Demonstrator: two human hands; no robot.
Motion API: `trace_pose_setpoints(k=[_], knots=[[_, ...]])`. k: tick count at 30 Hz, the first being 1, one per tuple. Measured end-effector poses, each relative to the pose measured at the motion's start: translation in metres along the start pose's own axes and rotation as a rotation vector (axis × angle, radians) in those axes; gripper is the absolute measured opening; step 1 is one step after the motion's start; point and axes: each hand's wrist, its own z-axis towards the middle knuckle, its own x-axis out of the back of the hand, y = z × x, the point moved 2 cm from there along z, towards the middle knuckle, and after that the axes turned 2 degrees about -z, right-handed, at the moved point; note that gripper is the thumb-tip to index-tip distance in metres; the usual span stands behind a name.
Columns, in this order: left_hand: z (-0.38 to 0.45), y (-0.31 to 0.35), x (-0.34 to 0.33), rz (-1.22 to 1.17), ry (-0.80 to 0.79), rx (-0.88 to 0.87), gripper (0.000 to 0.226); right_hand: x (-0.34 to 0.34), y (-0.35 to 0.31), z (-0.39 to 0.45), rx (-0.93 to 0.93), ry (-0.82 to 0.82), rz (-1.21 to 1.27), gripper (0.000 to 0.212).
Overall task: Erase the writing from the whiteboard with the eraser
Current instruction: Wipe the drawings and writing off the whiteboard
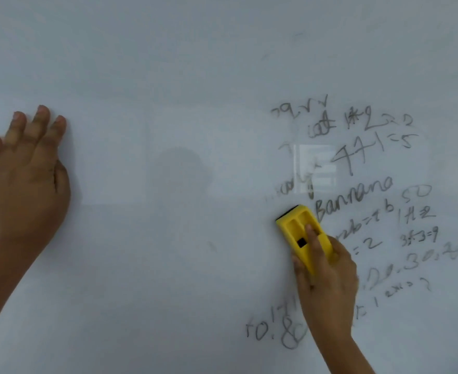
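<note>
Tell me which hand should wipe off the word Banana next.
Right. The right hand already grips the eraser just beside that word; the left hand lies flat, far across the whiteboard.

The left hand [25, 171] lies flat at nine o'clock, fingers spread and pointing toward twelve, its forearm running off toward seven. The right hand [327, 276] sits at four o'clock, curled in a grip, index finger extended toward eleven, forearm leaving at five.
</note>
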Motion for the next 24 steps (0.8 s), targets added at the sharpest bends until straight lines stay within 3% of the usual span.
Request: trace_pose_setpoints(k=[2,4,9,11,16,18,21,24], knots=[[0.000,0.018,0.006,0.023,0.026,0.016,0.055,0.006,0.017,0.017,-0.206,0.050,0.002,0.060],[-0.001,0.034,0.016,0.062,0.028,0.053,0.057,0.003,0.013,0.035,-0.269,0.067,0.017,0.063],[-0.006,0.047,0.025,0.083,0.013,0.085,0.057,-0.005,-0.021,0.010,-0.007,-0.027,0.024,0.051],[-0.006,0.050,0.025,0.084,0.010,0.084,0.056,-0.002,-0.016,-0.003,0.003,-0.048,0.018,0.050],[-0.009,0.050,0.024,0.084,0.004,0.084,0.056,-0.001,-0.013,0.019,-0.322,0.051,0.084,0.063],[-0.010,0.048,0.024,0.083,-0.008,0.078,0.056,-0.005,-0.035,0.030,-0.264,0.049,0.083,0.061],[-0.010,0.036,0.018,0.078,-0.017,0.055,0.055,-0.012,-0.064,0.009,-0.023,-0.026,0.074,0.054],[-0.014,0.019,0.008,0.029,0.023,0.065,0.055,-0.009,-0.054,-0.017,0.052,-0.117,0.059,0.047]])
